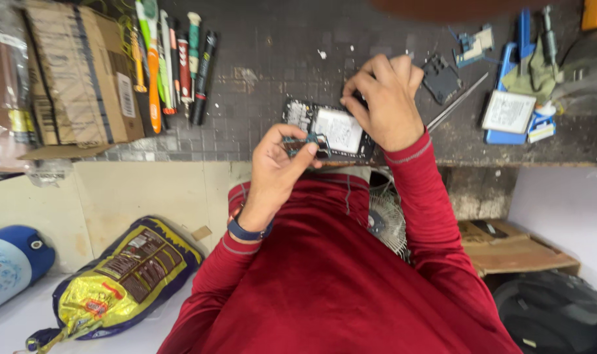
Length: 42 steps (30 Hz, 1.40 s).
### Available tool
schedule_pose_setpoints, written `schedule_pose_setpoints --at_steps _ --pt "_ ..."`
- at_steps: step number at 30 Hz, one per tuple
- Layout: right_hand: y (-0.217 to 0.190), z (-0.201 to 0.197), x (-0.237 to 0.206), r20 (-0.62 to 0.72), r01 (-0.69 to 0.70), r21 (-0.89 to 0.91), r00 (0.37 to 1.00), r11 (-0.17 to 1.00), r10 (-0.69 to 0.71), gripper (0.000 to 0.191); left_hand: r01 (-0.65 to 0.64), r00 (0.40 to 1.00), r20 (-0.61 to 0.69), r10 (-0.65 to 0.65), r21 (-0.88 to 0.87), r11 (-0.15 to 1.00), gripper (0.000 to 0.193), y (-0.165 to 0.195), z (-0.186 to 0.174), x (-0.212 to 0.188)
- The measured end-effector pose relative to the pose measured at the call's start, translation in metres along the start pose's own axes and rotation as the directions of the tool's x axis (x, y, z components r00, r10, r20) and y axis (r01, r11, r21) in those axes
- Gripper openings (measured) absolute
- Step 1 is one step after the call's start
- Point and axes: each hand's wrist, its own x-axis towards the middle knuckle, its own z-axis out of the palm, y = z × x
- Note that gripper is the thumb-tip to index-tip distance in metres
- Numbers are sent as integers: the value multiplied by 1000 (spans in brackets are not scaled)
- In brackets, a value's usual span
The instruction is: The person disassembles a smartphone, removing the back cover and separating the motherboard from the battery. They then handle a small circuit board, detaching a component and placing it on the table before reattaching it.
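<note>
An opened phone (334, 129) with its back off lies near the front edge of the dark workbench (259, 72), its white battery showing. My left hand (279, 164) pinches a small blue-green circuit board (309, 143) at the phone's lower left corner. My right hand (385, 98) rests over the phone's upper right end, fingers curled down onto it; what the fingertips hold is hidden. Both arms wear red sleeves, and a dark band sits on my left wrist.
A row of screwdrivers and tools (171, 62) lies at the back left beside a cardboard box (79, 75). A black part (441, 78), a metal rod (457, 101), a white battery (507, 111) and blue tools lie right. Below: small fan (385, 223), yellow-purple bag (118, 278).
</note>
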Motion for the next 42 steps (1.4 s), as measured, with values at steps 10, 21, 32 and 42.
schedule_pose_setpoints --at_steps 10,21,32,42 --pt "2 17 7 63 28 -110 998 994 -21 20 -10 1000 -23 10 -6 1000 18 -5 -6 6" --pt "-1 21 4 28 54 -108 998 993 -51 23 1 998 -56 2 55 998 18 -6 -7 10" --pt "-14 -5 -4 -97 14 153 995 988 1 23 -34 998 -57 39 86 996 26 8 1 9" --pt "-53 -29 -32 -188 -34 458 973 888 134 11 -59 998 -26 61 64 996 22 10 6 12"
